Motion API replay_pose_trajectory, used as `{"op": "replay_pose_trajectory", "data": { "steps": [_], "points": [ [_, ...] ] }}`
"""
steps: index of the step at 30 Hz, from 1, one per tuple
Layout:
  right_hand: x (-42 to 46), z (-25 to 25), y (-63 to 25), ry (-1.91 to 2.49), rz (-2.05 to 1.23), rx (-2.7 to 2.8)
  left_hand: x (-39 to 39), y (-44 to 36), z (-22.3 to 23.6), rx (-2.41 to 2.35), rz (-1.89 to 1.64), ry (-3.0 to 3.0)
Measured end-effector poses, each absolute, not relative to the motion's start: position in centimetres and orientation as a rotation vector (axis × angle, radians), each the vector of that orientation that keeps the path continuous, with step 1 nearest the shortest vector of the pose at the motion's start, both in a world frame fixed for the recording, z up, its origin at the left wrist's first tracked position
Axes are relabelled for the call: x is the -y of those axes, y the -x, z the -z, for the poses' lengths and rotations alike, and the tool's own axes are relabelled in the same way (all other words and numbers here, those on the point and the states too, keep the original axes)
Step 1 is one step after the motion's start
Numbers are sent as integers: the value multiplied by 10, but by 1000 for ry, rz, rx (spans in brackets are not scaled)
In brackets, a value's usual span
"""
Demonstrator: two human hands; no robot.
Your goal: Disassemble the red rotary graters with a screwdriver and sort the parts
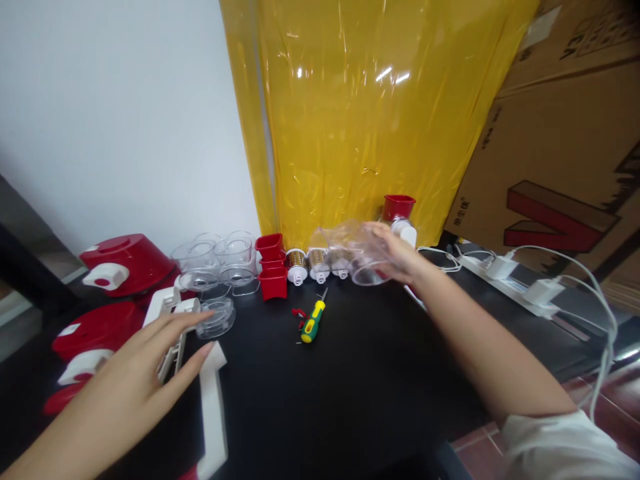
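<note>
At the back of the black table, my right hand (393, 250) is closed around a clear plastic housing (350, 243), blurred by motion. Behind the housing stand several metal grater drums (297, 267) with white ends. My left hand (145, 367) is open, thumb and forefinger apart. Its fingertips hover by a stack of clear round plastic parts (217, 319) and a white crank handle (214, 407); whether they touch cannot be seen. A green and yellow screwdriver (313, 322) lies between the hands, beside small red pieces (300, 317).
Red machine bases (130, 263) with white knobs stand at left, near more clear housings (235, 253). Red hoppers (273, 283) are stacked mid-back. Another red hopper (399, 207) is behind my right hand. A power strip (515, 287) with white cables and a large cardboard box (555, 147) are at right.
</note>
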State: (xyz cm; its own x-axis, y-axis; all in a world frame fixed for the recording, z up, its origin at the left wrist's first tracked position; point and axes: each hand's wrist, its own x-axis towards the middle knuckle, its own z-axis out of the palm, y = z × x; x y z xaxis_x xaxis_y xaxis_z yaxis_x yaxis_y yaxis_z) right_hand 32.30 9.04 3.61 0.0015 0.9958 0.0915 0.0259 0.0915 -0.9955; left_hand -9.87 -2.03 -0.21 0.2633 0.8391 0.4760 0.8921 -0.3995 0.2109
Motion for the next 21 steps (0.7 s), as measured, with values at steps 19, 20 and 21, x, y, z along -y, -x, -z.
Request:
{"op": "replay_pose_trajectory", "data": {
  "steps": [19,20,21],
  "points": [
    [-80,13,-246,694,-1517,1120,-55,9,-8,1538,1500,2675],
    [-85,8,-247,707,-1463,1162,-57,9,-7,1561,1472,2631],
    [-89,2,-248,720,-1395,1204,-60,9,-5,1581,1454,2596]
  ]
}}
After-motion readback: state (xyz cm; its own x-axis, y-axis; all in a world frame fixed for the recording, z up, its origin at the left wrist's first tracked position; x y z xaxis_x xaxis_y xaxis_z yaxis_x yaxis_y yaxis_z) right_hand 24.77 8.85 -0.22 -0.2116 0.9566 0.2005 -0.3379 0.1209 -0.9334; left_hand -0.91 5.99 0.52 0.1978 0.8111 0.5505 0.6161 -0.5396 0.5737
